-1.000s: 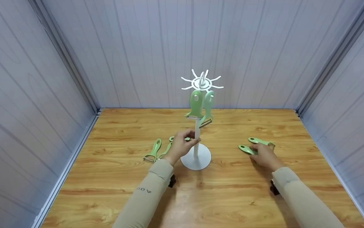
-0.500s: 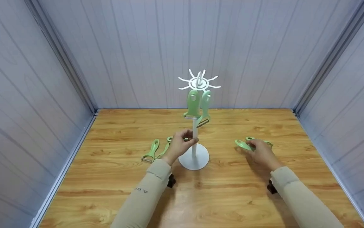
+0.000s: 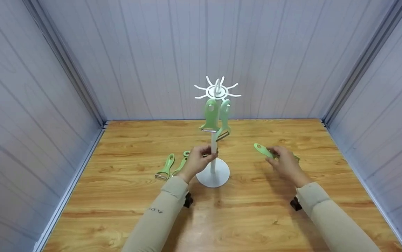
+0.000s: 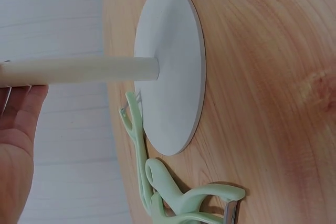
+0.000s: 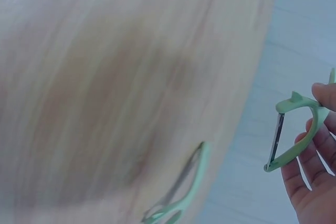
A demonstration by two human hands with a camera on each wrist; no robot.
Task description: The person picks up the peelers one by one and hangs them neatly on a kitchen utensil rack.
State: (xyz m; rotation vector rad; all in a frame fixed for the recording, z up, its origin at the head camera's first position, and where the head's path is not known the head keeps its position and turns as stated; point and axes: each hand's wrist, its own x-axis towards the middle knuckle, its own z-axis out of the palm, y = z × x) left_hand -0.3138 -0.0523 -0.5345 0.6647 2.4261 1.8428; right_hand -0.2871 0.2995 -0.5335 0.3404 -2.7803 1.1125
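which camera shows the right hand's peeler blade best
The right wrist view: the peeler juts past the right hand, its blade showing end to end. The head view shows only part of its handle; the left wrist view shows none of that blade.

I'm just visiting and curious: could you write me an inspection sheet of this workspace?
Surface: wood-grain table.
Job's things: white stand with two hanging peelers; two lying peelers left of it; right-side peeler on the table; held peeler. All are green.
Clutter: nothing seen.
Hands: left hand grips the stand's pole; right hand holds a peeler above the table.
Cables: nothing seen.
Surroundings: pale panelled walls behind and on both sides.
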